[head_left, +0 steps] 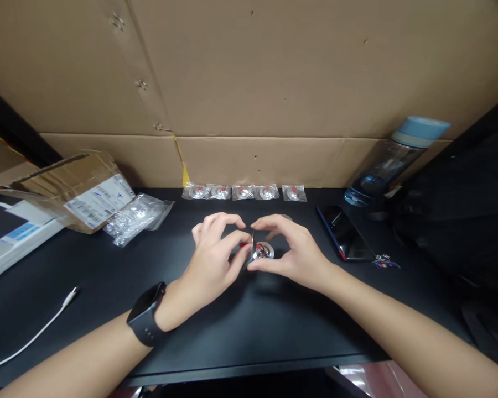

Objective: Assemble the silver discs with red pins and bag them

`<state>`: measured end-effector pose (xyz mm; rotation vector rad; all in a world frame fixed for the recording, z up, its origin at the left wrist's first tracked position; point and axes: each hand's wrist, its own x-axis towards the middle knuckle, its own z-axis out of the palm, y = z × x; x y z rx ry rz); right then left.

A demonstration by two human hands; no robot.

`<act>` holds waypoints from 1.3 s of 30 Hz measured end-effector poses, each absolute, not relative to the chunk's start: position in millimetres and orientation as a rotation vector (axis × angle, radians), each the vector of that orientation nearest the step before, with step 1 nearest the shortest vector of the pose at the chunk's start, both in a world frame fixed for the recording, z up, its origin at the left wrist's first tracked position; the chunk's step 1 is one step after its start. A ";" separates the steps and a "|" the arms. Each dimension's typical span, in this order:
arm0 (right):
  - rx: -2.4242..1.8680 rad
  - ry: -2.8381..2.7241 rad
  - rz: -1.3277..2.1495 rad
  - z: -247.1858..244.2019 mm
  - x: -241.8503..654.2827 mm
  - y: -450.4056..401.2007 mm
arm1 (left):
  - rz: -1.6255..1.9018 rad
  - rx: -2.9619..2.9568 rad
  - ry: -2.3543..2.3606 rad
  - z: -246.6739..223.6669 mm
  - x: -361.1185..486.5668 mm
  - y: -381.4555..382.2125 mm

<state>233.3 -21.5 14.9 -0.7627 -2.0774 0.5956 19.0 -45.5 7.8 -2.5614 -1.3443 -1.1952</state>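
Note:
Near the middle of the black desk [216,337], my left hand [219,251] and my right hand [292,249] meet around a thin upright disc [254,243], seen edge-on. My right thumb and fingers pinch its rim. The fingertips of my left hand touch its left side, where a bit of red shows. A round silver piece with red on it [264,250] appears just right of the disc, between my right thumb and fingers; whether it is joined to the disc is unclear. Behind my hands, several silver discs with red parts in clear bags [243,192] form a row.
An opened cardboard box [95,193] and crumpled clear bags [135,218] are at the left, with a white cable [41,331] nearer me. To the right are a phone [346,235], a blue-lidded bottle [384,163] and a black bag [460,204]. Cardboard [274,83] stands behind.

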 end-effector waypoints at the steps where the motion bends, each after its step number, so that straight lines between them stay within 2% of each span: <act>1: -0.774 -2.118 0.578 20.1 236.1 -20.9 | -1.198 -2.539 -1.325 8.6 19.0 -46.5; 6: -0.814 -2.295 0.597 37.7 246.0 -21.0 | -1.242 -2.451 -1.288 14.5 17.4 -49.2; 19: -0.787 -2.331 0.584 34.6 243.7 -23.3 | -1.274 -2.555 -1.212 21.1 12.5 -50.0; 27: -0.793 -2.362 0.530 33.7 247.1 -21.4 | -1.041 -2.814 -1.023 19.6 7.3 -47.3; 34: -0.784 -2.333 0.519 37.9 252.7 -15.1 | -0.659 -2.935 -0.999 12.3 6.5 -42.1; 39: -0.804 -2.352 0.498 34.3 252.7 -11.4 | -0.588 -2.937 -1.001 9.0 6.3 -40.2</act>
